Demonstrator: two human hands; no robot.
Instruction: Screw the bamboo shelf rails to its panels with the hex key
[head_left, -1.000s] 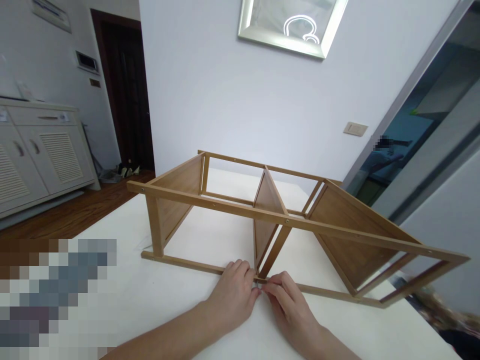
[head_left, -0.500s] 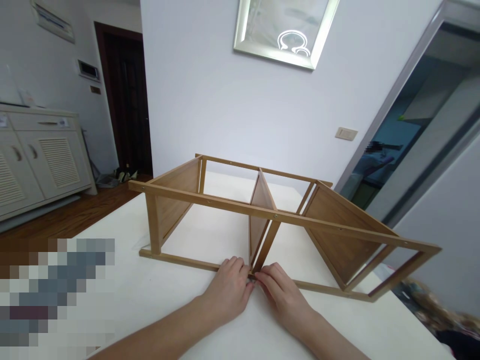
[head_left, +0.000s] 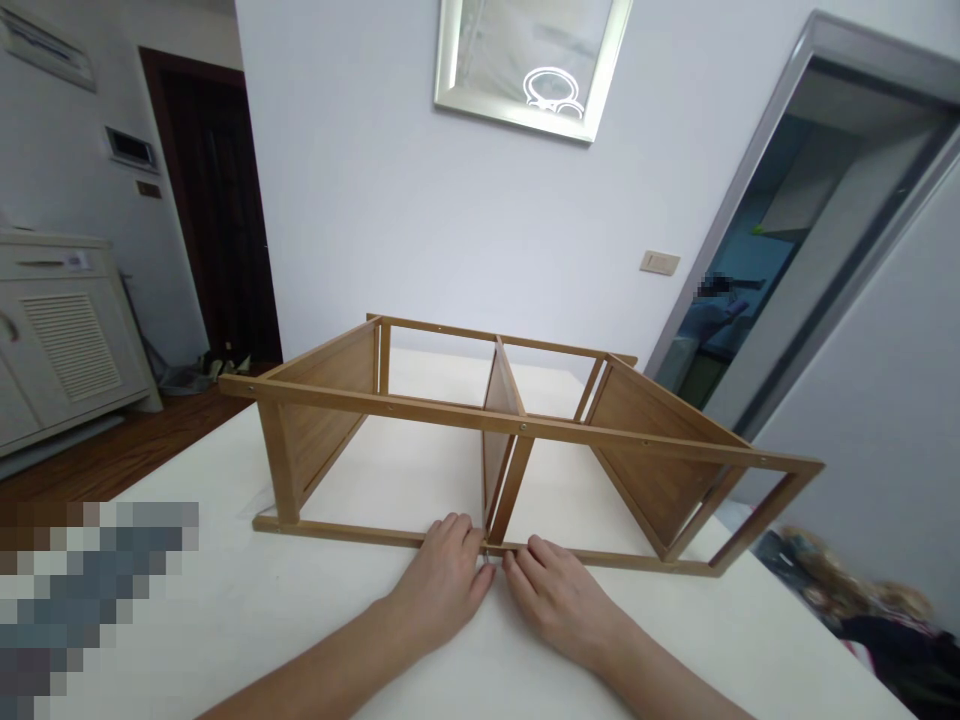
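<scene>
A light-brown wooden shelf rack (head_left: 420, 405) lies on its side on a white table (head_left: 300, 620). My left hand (head_left: 444, 572) is closed over its lower near rail, with the fingers on top and the thumb in front. My right hand (head_left: 559, 598) rests at the same rail just to the right, its fingers curled and bent inward. Between the two hands, at the joint below the middle shelf panel (head_left: 501, 450), shows a small thin metal piece (head_left: 487, 557), too small to name. Whether the right fingers pinch anything is hidden.
A pale wall with a framed picture (head_left: 517, 125) and a light switch (head_left: 660, 263) stands behind the table. To the left is a white cabinet (head_left: 67, 320). A person is visible through the doorway at right. Dark and brown items (head_left: 847, 590) lie beyond the table's right edge.
The view has shifted, so the rack appears farther left. My right hand has drawn slightly apart from my left, and the small metal piece between them shows more clearly.
</scene>
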